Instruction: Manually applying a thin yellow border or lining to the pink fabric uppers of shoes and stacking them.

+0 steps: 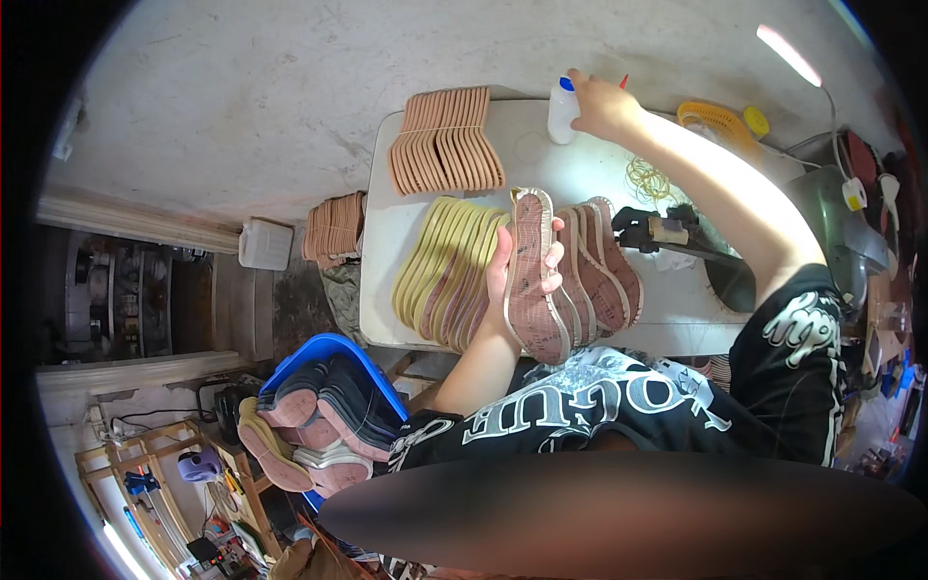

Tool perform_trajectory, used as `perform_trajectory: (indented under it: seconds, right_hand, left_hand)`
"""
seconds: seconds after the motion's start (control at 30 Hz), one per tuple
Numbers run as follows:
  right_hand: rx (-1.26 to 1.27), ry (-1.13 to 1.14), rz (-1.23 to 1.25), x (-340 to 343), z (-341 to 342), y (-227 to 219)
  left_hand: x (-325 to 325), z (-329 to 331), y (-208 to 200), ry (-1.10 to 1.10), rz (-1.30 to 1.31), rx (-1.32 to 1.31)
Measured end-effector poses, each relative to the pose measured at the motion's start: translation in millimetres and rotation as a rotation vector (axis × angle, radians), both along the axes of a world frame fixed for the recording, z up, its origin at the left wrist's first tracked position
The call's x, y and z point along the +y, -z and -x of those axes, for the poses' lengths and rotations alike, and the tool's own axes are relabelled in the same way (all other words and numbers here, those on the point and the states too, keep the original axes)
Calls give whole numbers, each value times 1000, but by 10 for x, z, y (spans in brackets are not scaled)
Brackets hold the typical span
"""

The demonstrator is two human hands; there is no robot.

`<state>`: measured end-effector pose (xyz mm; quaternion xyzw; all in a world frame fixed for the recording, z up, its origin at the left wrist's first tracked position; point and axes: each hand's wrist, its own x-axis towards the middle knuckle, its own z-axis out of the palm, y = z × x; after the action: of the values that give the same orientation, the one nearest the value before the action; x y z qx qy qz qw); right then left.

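Note:
My left hand (527, 269) is closed around a shoe insole (536, 290) with a pinkish patterned face and a pale rim, held up over the table's near side. The thumb lies on one edge and the fingertips curl over the other. Far across the table, my right hand (604, 104) is at a white bottle (562, 118) with a blue cap, its fingers by the cap and its thumb against the side. Yellow-edged insoles (440, 266) stand in a row left of my left hand. More pink-faced insoles (609, 266) fan out to its right.
A banded bundle of tan insoles (445, 140) sits at the table's far left. Rubber bands (648, 181), a yellow basket (720, 124) and a dark clamp-like tool (657, 229) are on the right. Left of the table is a blue bin (353, 353) full of insoles.

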<state>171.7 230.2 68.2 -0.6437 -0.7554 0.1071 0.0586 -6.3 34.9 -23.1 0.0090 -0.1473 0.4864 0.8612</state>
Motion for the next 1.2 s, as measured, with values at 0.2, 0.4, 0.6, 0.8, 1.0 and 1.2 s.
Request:
perform_trajectory:
  seconds: [0.2, 0.4, 0.6, 0.8, 1.0, 1.2]
  right_hand:
    - [-23, -253, -125, -998, 9, -493]
    - [390, -315, 252, -1988, -185, -659]
    - [963, -164, 563, -2606, -380, 14]
    - [776, -292, 719, -2808, -204, 237]
    - [1056, -196, 558, -2916, -230, 426]
    - [1293, -70, 852, -3044, -357, 597]
  left_hand:
    - [-23, -11, 63, -28, -52, -38]
    - [-17, -45, -29, -77, -102, -195]
    - [2, -67, -129, -109, -141, -148]
    - [81, -147, -190, -250, -164, 39]
    - [278, 44, -224, -204, -142, 210]
    - [717, 227, -153, -299, 3, 320]
